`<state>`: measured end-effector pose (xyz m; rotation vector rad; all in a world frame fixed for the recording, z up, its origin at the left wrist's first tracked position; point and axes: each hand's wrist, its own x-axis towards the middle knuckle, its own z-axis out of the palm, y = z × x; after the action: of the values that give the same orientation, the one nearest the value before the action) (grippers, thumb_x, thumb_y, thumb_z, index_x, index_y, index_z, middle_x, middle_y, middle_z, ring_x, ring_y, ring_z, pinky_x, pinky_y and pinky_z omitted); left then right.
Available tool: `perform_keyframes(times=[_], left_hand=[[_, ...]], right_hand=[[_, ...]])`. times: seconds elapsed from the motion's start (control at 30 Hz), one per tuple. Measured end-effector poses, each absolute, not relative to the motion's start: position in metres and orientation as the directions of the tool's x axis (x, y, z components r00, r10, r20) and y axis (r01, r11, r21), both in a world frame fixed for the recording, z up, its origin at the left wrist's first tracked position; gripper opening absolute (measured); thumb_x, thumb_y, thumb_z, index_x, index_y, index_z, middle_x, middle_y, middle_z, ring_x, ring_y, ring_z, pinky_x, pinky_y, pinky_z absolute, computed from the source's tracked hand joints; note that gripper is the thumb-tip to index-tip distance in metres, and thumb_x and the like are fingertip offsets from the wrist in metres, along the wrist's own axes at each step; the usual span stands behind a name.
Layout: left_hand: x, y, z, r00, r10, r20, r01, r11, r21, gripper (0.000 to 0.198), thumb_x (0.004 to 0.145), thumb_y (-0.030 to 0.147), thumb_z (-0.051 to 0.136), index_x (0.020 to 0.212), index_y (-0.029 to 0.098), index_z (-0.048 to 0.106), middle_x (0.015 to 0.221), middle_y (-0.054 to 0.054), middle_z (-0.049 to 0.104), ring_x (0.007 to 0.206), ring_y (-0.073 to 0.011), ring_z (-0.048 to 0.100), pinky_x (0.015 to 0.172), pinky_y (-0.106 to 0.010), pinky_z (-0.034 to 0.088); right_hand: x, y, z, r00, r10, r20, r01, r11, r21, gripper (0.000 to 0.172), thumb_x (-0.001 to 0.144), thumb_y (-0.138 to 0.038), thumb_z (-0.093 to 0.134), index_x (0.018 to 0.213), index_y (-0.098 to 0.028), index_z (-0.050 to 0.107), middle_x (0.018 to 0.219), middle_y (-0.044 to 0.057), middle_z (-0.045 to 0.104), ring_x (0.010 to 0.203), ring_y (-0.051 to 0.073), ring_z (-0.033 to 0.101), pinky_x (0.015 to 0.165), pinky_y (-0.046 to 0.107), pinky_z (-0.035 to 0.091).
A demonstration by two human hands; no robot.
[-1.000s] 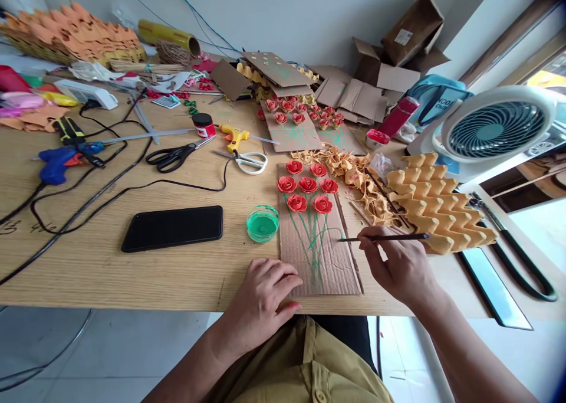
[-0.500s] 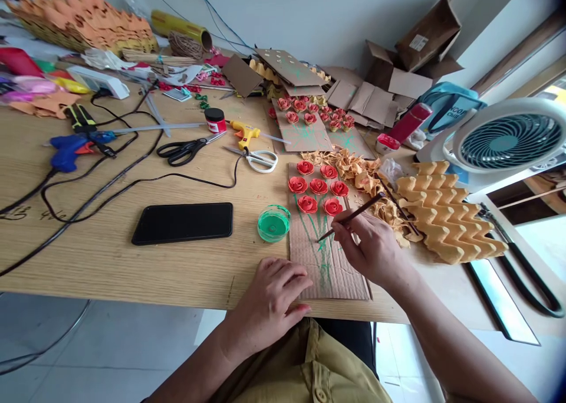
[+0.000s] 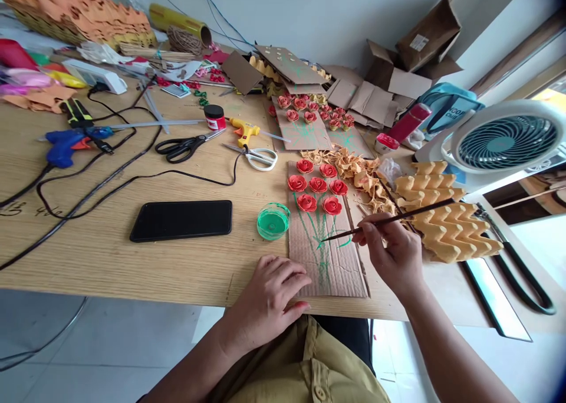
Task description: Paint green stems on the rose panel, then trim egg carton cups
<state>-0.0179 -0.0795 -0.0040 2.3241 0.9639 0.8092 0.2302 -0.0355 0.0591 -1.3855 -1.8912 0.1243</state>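
Observation:
My right hand [image 3: 391,252] is closed around a thin dark paintbrush [image 3: 411,212], whose tip reaches the green painted lines on a cardboard sheet [image 3: 305,261]. Several red paper roses [image 3: 317,184] sit on the upper half of that sheet, with green stems running below them. My left hand [image 3: 280,288] lies with fingers loosely spread at the sheet's lower left edge, holding nothing. Left of the cardboard stands a small open pot of green paint [image 3: 273,222].
A black phone [image 3: 181,220] lies left of the paint. Black scissors [image 3: 188,146], white-handled scissors [image 3: 260,159] and a yellow glue gun [image 3: 244,131] lie farther back. Egg-carton pieces [image 3: 451,226] and torn scraps [image 3: 367,179] are at right, near a fan [image 3: 506,143].
My right hand has shifted right, and the brush now lies flatter, its tip slightly farther right. A green curved stroke is now visible at the right. My left hand stays put.

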Motion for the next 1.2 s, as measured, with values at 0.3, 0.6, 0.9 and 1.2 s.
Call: perform_keyframes(times=[0.3, 0.6, 0.9, 1.2], left_hand=[[-0.016, -0.080, -0.001, 0.556, 0.757, 0.342, 0.473, -0.627, 0.618, 0.022, 0.088, 0.023, 0.069, 0.109, 0.022, 0.063, 0.108, -0.005, 0.068, 0.099, -0.0219, 0.060, 0.091, -0.042, 0.042], [-0.016, -0.080, -0.001, 0.558, 0.757, 0.340, 0.480, -0.629, 0.612, 0.020, 0.088, 0.026, 0.069, 0.107, 0.022, 0.063, 0.107, -0.004, 0.068, 0.099, -0.0216, 0.059, 0.091, -0.041, 0.042], [-0.017, -0.080, -0.002, 0.554, 0.763, 0.333, 0.486, -0.622, 0.614, 0.022, 0.087, 0.025, 0.069, 0.109, 0.023, 0.062, 0.109, -0.004, 0.068, 0.100, -0.0217, 0.059, 0.093, -0.042, 0.041], [-0.018, -0.086, -0.006, 0.374, 0.781, 0.501, 0.470, -0.625, 0.623, 0.020, 0.087, 0.008, 0.061, 0.100, 0.021, 0.057, 0.094, -0.002, 0.066, 0.089, -0.0175, 0.060, 0.086, -0.036, 0.044]], right_hand=[[0.236, -0.046, 0.048, -0.040, 0.872, 0.488, 0.753, 0.348, -0.559, 0.018, 0.097, -0.030, 0.055, 0.083, -0.020, 0.061, 0.065, 0.001, 0.070, 0.056, 0.014, 0.067, 0.052, 0.025, 0.051], [0.265, -0.054, 0.051, -0.046, 0.828, 0.559, 0.861, 0.316, -0.397, 0.016, 0.095, -0.027, 0.057, 0.082, -0.020, 0.062, 0.063, -0.001, 0.070, 0.054, 0.015, 0.067, 0.053, 0.026, 0.050], [0.236, -0.048, 0.066, -0.248, 0.758, 0.604, 0.810, 0.504, -0.299, 0.012, 0.093, -0.019, 0.059, 0.081, -0.022, 0.062, 0.070, 0.000, 0.072, 0.055, 0.014, 0.067, 0.053, 0.026, 0.051], [0.194, -0.031, 0.091, -0.171, 0.727, 0.665, 0.629, 0.600, -0.494, 0.008, 0.095, -0.019, 0.059, 0.088, -0.022, 0.063, 0.074, 0.000, 0.070, 0.062, 0.013, 0.067, 0.056, 0.026, 0.050]])
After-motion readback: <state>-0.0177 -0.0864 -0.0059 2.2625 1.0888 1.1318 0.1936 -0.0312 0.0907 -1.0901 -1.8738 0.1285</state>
